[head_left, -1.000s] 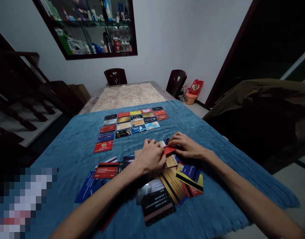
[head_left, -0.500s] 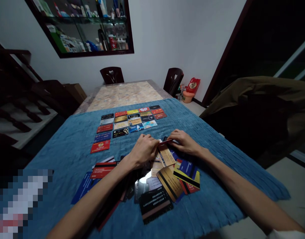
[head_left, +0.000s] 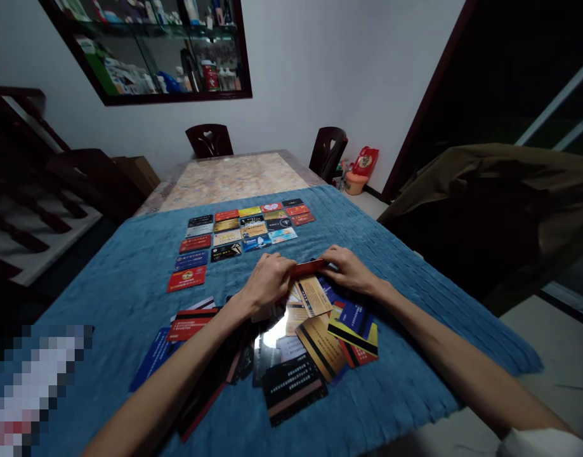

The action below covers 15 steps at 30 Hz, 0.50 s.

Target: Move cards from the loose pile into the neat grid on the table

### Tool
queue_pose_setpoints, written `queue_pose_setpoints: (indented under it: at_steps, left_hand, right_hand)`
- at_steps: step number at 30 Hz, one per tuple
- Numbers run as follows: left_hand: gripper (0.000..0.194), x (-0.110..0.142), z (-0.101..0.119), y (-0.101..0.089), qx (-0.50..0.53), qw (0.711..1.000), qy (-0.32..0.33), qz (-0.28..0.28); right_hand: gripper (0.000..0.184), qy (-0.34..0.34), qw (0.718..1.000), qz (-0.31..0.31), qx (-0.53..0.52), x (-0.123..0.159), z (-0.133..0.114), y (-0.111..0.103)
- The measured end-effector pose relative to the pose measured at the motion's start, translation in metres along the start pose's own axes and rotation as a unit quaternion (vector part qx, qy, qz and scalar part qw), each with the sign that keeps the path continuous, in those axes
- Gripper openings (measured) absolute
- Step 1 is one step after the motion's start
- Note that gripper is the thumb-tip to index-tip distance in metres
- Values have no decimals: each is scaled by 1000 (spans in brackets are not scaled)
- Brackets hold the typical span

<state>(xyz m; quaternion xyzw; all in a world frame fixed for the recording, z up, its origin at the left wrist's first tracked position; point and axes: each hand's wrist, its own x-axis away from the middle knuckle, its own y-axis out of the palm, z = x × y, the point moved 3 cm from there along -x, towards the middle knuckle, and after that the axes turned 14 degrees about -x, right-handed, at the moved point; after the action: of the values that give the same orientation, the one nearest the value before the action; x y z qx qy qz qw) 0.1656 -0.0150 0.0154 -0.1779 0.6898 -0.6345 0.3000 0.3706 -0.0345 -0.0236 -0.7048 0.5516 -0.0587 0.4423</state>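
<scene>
Between my two hands a red card [head_left: 307, 268] is held up at a slant, one end in each set of fingers. My left hand [head_left: 268, 282] is closed on its left end, and my right hand [head_left: 347, 269] pinches the right end. Just below them lies a loose pile of plastic cards, among them a tan card [head_left: 314, 296], a gold card [head_left: 322, 348], a black card [head_left: 294, 387] and a blue card [head_left: 356, 319]. My left forearm covers part of the pile. Farther off, a red card with a round emblem [head_left: 186, 278] ends the left column of laid-out cards.
Rows of cards, including a black one [head_left: 226, 252], lie face up on the blue cloth [head_left: 115, 273]. Beyond is the table's patterned top [head_left: 229, 179], with dark chairs [head_left: 328, 152] around it. A brown garment [head_left: 491, 165] hangs at the right.
The red card has tilted to show more of its face, still between both hands. The view has shifted slightly; the laid-out cards stay in place.
</scene>
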Motion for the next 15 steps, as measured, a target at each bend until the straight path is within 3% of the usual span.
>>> queue_pose_setpoints:
  at_steps: [15]
  left_hand:
    - [26,0,-7,4,20,998,-30,43]
  right_hand:
    - [11,-14,1000,17,5,-2,-4,-3]
